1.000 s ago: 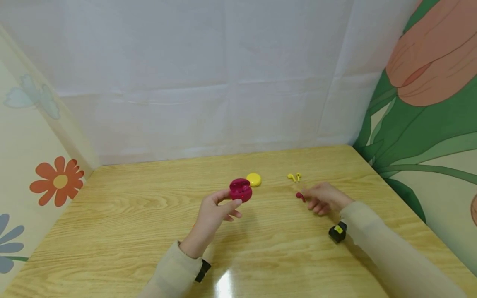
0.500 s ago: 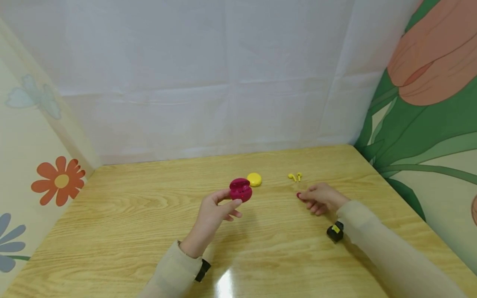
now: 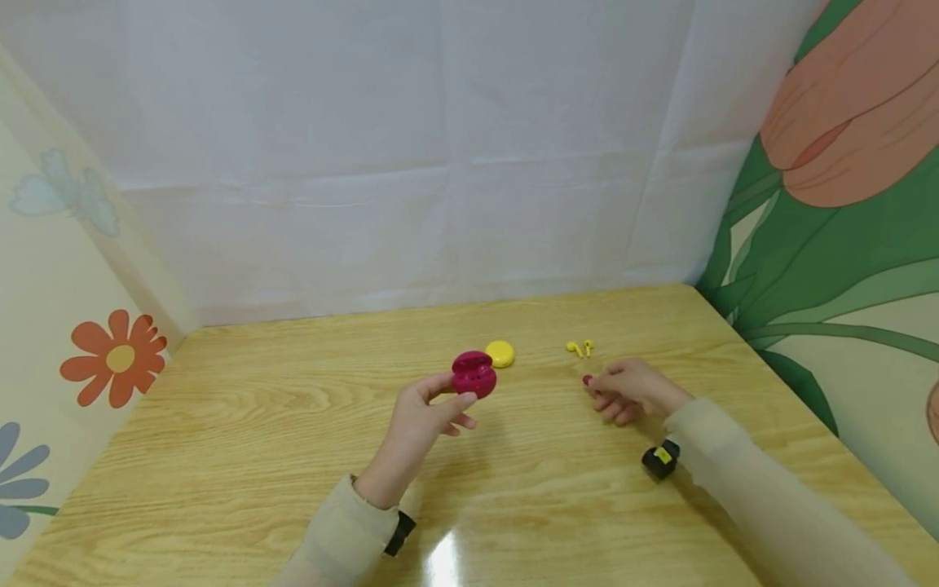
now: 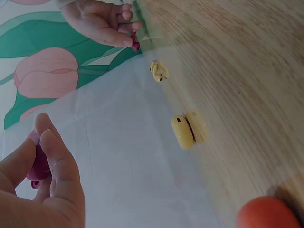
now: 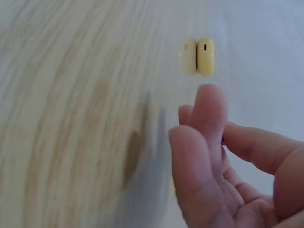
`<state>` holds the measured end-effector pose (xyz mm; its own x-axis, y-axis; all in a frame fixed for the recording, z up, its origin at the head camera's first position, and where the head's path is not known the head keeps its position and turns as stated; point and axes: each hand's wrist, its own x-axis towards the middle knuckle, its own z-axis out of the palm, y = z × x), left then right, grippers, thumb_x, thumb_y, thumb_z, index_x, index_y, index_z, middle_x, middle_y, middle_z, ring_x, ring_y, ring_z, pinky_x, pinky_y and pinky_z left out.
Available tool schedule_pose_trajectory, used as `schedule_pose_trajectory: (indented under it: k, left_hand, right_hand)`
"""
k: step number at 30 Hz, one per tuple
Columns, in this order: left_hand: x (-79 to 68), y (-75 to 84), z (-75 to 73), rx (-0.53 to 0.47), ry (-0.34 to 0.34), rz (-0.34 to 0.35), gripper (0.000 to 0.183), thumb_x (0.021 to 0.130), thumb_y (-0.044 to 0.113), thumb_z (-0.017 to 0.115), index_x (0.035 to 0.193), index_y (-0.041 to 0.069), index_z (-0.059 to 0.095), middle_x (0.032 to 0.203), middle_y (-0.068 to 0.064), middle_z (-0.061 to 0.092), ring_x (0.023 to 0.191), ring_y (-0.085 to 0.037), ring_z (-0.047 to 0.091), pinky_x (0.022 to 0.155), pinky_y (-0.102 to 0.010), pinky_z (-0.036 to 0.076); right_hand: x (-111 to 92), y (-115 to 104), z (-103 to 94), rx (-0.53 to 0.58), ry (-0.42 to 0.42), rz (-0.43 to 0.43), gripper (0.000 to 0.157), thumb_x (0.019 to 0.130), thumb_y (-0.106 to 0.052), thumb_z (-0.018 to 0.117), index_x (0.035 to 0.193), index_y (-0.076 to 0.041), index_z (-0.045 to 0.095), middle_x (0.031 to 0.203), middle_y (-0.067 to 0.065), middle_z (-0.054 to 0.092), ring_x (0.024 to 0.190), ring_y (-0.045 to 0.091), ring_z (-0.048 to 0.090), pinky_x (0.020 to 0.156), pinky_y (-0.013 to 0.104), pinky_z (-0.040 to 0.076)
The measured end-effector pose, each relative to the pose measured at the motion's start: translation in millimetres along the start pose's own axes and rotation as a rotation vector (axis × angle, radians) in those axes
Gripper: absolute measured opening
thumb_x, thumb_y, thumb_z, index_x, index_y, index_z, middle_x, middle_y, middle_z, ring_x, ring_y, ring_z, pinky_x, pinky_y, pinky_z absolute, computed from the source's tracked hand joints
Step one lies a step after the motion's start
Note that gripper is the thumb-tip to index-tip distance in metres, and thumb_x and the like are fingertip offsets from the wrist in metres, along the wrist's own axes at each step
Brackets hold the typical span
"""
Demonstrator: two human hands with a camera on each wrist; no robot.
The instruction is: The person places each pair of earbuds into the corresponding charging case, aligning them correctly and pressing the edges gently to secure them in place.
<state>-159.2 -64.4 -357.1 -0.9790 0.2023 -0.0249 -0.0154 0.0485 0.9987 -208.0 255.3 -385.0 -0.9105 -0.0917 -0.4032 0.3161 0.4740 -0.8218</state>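
My left hand (image 3: 421, 424) holds a magenta earbud case (image 3: 475, 378), lid raised, between thumb and fingers above the table. From the left wrist view, the same case (image 4: 40, 166) is partly hidden by the fingers. Over to the right, my right hand (image 3: 634, 391) pinches a magenta earbud (image 3: 588, 380) between thumb and index finger. Its stem and rounded head show at the fingertips in the left wrist view, where the earbud (image 4: 136, 46) hangs head down. In the right wrist view, the fingers (image 5: 190, 166) hide nearly all of it.
A round yellow case (image 3: 500, 354) with its lid down stands behind the magenta one. Two yellow earbuds (image 3: 579, 349) lie on the wooden table (image 3: 257, 456) beyond my right hand. A rounded orange-red thing (image 4: 266, 213) shows low in the left wrist view. White cloth (image 3: 330, 163) hangs behind.
My right fingertips have closed on the magenta earbud, which showed more fully beside them a second ago, and have shifted slightly left. The left hand and its case have stayed put.
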Motion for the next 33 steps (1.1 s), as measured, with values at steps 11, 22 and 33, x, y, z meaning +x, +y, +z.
schedule_pose_trajectory:
  k: [11, 22, 33]
  left_hand:
    - [-0.5, -0.4, -0.5, 0.004, 0.013, 0.006, 0.036, 0.091, 0.013, 0.069, 0.123, -0.003, 0.063, 0.109, -0.013, 0.065, 0.065, -0.018, 0.068, 0.061, -0.028, 0.052]
    - [-1.1, -0.1, -0.4, 0.000, 0.006, 0.003, 0.035, 0.091, 0.014, 0.069, 0.122, -0.002, 0.064, 0.109, -0.012, 0.065, 0.065, -0.018, 0.068, 0.062, -0.029, 0.052]
    - [-1.4, -1.4, -0.6, -0.006, 0.006, 0.012, 0.034, 0.091, 0.013, 0.069, 0.121, -0.002, 0.064, 0.107, -0.012, 0.065, 0.065, -0.017, 0.068, 0.061, -0.028, 0.052]
  right_hand:
    - [-16, -17, 6.6, 0.062, 0.026, -0.057, 0.027, 0.101, -0.018, 0.052, 0.105, 0.009, 0.056, 0.077, 0.006, 0.069, 0.058, 0.012, 0.064, 0.054, 0.029, 0.054]
    - [-26, -30, 15.0, 0.102, 0.052, -0.084, 0.030, 0.101, -0.017, 0.052, 0.114, 0.011, 0.054, 0.077, 0.005, 0.070, 0.055, 0.012, 0.064, 0.051, 0.028, 0.053]
    - [-32, -44, 21.8, 0.127, 0.036, -0.133, 0.027, 0.103, -0.019, 0.048, 0.106, 0.007, 0.054, 0.079, 0.006, 0.071, 0.055, 0.011, 0.064, 0.051, 0.027, 0.053]
